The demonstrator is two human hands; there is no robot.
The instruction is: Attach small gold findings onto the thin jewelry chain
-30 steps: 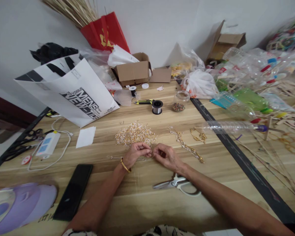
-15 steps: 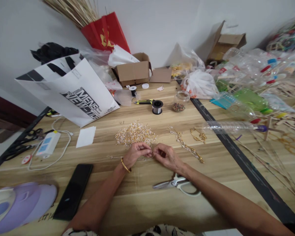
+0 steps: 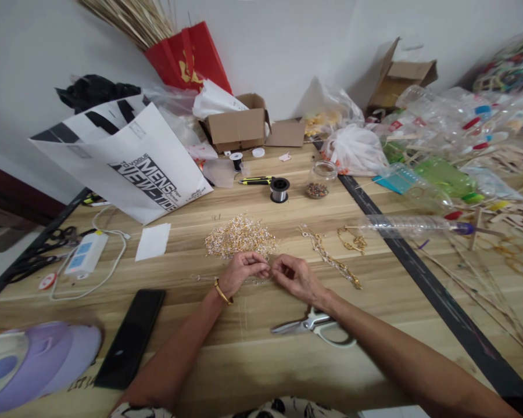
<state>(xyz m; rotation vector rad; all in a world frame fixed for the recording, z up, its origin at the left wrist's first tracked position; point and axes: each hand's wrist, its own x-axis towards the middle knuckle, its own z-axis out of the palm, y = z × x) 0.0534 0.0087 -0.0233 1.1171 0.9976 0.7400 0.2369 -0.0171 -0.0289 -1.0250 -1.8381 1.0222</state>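
Note:
My left hand (image 3: 244,271), with a gold bracelet (image 3: 224,292) at the wrist, is pinched closed over the wooden table. Facing it, my right hand (image 3: 295,277) is pinched too, the fingertips of both nearly meeting. What sits between them is too small to make out. Beneath the hands a thin beaded strand (image 3: 255,282) lies along the table. Just beyond my left hand is a heap of small gold and silver beads or links (image 3: 239,237). White-handled scissors (image 3: 314,326) lie below my right hand. To its right rests a gold and silver chain (image 3: 331,258).
A wire spool (image 3: 279,190), a yellow-black cutter (image 3: 256,180) and a glass jar of beads (image 3: 320,181) stand behind the heap. A black phone (image 3: 131,338) lies left of my left forearm. Plastic bottles (image 3: 444,174) and sticks crowd the right side. A white bag (image 3: 126,162) stands back left.
Hardly anything differs; both hands stay pinched together in the same place, and the view shifts very slightly.

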